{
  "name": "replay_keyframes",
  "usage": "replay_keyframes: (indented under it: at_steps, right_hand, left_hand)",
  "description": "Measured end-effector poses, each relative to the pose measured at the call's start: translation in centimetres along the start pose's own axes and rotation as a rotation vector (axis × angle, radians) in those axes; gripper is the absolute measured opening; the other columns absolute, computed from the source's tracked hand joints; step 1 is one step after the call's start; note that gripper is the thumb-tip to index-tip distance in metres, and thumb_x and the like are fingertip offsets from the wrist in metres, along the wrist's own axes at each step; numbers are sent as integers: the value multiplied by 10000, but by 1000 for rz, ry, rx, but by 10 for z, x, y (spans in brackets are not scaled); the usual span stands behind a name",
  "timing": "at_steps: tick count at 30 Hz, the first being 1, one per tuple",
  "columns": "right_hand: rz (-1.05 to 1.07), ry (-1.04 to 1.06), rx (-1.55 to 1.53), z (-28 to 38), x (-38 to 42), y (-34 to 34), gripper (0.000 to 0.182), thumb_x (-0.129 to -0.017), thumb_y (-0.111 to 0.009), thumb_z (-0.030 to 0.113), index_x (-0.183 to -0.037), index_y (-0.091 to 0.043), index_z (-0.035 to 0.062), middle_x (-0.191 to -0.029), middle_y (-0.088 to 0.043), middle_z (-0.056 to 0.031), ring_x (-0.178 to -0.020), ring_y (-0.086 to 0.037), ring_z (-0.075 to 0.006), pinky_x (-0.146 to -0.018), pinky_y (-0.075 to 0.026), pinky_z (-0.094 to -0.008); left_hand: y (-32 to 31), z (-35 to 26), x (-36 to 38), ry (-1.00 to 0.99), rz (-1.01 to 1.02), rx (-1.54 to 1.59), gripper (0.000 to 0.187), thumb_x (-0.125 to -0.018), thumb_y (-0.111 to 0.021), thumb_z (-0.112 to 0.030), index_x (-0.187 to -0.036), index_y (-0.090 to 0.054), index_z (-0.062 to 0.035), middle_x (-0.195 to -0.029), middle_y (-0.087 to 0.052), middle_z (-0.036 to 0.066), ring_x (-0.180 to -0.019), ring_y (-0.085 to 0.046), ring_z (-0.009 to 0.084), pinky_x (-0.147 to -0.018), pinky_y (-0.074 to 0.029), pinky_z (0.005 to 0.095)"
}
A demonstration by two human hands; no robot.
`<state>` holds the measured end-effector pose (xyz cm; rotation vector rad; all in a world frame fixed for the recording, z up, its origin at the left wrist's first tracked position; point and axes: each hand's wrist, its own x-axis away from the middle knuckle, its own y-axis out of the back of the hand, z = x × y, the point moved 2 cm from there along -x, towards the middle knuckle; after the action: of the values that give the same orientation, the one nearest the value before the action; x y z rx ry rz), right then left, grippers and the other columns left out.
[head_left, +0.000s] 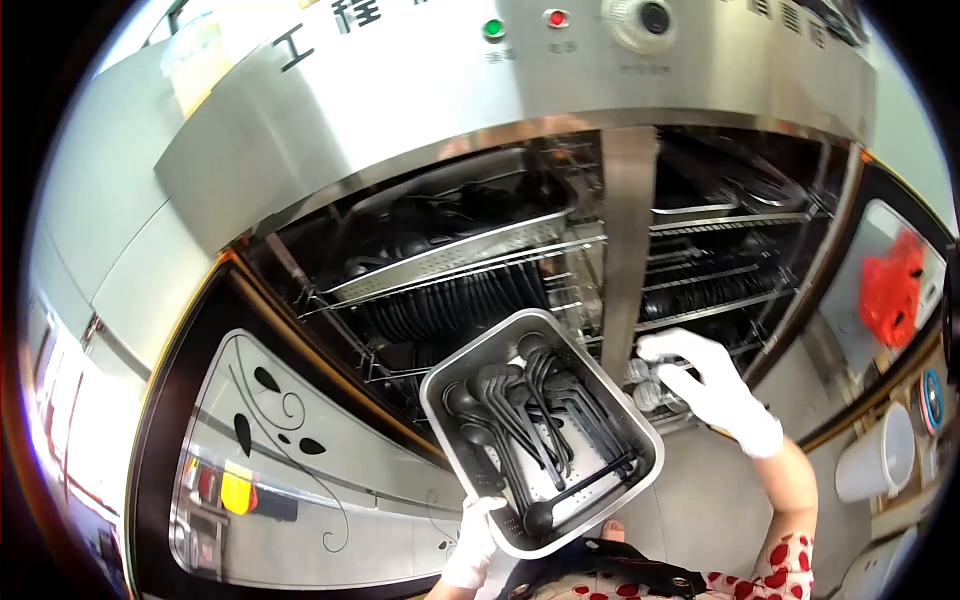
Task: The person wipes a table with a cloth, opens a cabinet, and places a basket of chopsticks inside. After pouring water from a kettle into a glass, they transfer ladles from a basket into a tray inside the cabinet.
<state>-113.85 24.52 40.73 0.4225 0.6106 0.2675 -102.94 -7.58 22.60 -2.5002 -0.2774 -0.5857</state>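
Note:
My left hand [474, 545], in a white glove, grips the near-left rim of a deep metal tray [604, 372]. Inside the tray lies a jumble of black spoons [515, 405] with long handles, some of them ladle-like. One black ladle [540, 518] rests across the near end. My right hand [715, 390], gloved in white too, is raised to the right of the tray, thumb and fingers apart, with nothing visible between them. Just behind its fingertips are shiny, clear-looking items [650, 390] low in the cabinet, whose kind I cannot make out.
A steel cabinet [628, 230] stands open ahead, its left door [240, 440] and right door [890, 225] swung outward. On its racks are a perforated tray [480, 245], black plates [460, 305] and stacked dark dishes [710, 295]. A white bucket [875, 455] stands at right.

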Motion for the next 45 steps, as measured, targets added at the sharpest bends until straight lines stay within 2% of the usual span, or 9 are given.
replay_keyframes:
  at_steps: [11, 13, 28, 34, 36, 37, 40, 43, 45]
  right_hand:
    - [231, -147, 591, -27, -333, -111, 556, -878, -581, 318, -1325, -464, 9, -1325, -504, -194, -1249, -459, -318, -1044, -371, -374]
    - [304, -172, 741, -50, -372, -117, 416, -848, -587, 311, -1133, -611, 9, -1151, -608, -204, -1102, -571, -336, -947, -450, -417]
    - [100, -33, 671, -76, -435, -162, 304, -842, -486, 114, -1087, -644, 27, -1121, -617, -227, -1075, -584, -358, -921, -461, -427]
    - [21, -27, 753, 15, -364, -132, 252, -874, -489, 186, -972, -679, 52, -983, -672, -168, -915, -654, -324, -792, -521, -412]
    - [-336, 605, 358, 13, -308, -127, 201, -901, -514, 195, -902, -618, 23, -715, -631, -130, -715, -658, -250, -639, -542, -368]
    - [-26, 302, 362, 49, -274, -119, 167, -902, -518, 158, -826, -571, 18, -598, -565, -89, -531, -602, -204, -504, -515, -314]
    - [56, 705, 344, 16, -182, -121, 156, -941, -474, 154, -833, -520, 51, -541, -433, -21, -403, -437, -96, -377, -399, -245]
    - [791, -19, -74, -32, -93, -126, 163, -955, -515, 194, -958, -585, 48, -593, -509, -21, -429, -443, -97, -412, -378, -265]
    - [796, -218, -197, -97, -33, -142, 208, -928, -554, 187, -1060, -586, 30, -692, -573, -51, -552, -521, -110, -514, -420, -284]
  left_hand:
    - [28, -30, -16, -199, -345, 349, 347, -631, -544, -38, -966, -581, 42, -805, -604, 112, -696, -605, 256, -687, -530, 344]
    - [34, -40, -17, -200, -372, 335, 337, -630, -544, -39, -955, -582, 39, -804, -604, 112, -694, -604, 256, -684, -529, 345]
    - [48, -41, -17, -181, -481, 418, 337, -670, -542, -97, -989, -569, 11, -838, -620, 118, -733, -617, 252, -702, -526, 333]
    - [57, -23, 0, -194, -480, 402, 377, -653, -569, -153, -988, -586, 19, -838, -632, 127, -749, -623, 269, -735, -531, 362]
    - [55, -21, 7, -252, -558, 371, 444, -653, -571, -158, -1058, -573, 25, -923, -628, 131, -814, -622, 271, -781, -527, 361]
    - [60, -18, 11, -215, -547, 370, 533, -650, -573, -166, -1147, -542, 24, -1021, -608, 141, -900, -613, 289, -841, -517, 381]
    - [61, -12, 21, -211, -504, 390, 585, -647, -569, -173, -1197, -517, 21, -1071, -590, 153, -942, -603, 313, -874, -508, 405]
    - [47, -12, 31, -242, -582, 395, 608, -642, -577, -186, -1203, -507, 38, -1061, -581, 162, -904, -609, 304, -814, -528, 398]
    - [47, -9, 33, -244, -564, 390, 596, -650, -582, -195, -1189, -512, 52, -1048, -582, 170, -878, -619, 293, -768, -549, 385]
